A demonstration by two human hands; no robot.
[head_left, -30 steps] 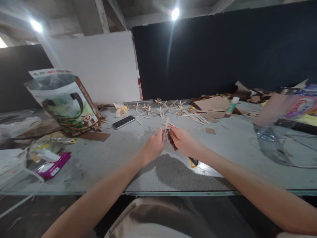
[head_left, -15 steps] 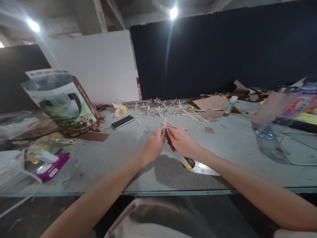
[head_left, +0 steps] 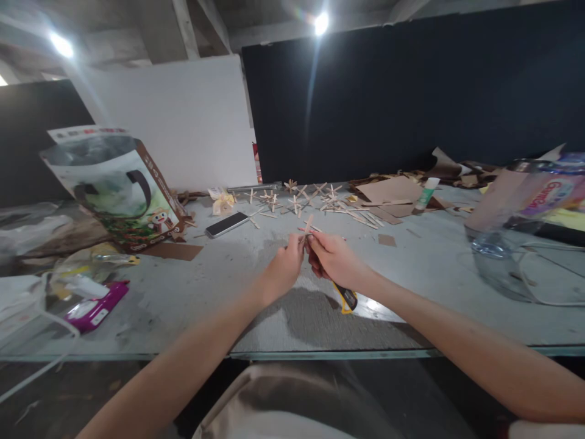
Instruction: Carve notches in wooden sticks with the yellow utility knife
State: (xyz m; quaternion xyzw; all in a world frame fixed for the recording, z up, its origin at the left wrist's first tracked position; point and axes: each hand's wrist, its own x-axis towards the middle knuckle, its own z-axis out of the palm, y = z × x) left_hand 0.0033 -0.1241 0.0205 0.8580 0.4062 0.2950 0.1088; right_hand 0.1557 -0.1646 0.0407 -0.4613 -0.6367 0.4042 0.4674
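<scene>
The left hand [head_left: 286, 268] is pinching a wooden stick [head_left: 309, 221]; the right hand [head_left: 338, 259] beside it is holding a likely pencil [head_left: 315, 228], a yellow-black handle [head_left: 347, 299] showing below. Aligning them seems underway; the next move is calling for steadiness.

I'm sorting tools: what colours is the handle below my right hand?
The handle is black and yellow, clearest in the head view.

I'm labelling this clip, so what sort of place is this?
Probably a craft workspace: crossed wooden sticks, cardboard pieces and what looks like a glue stick sit on the table.
</scene>
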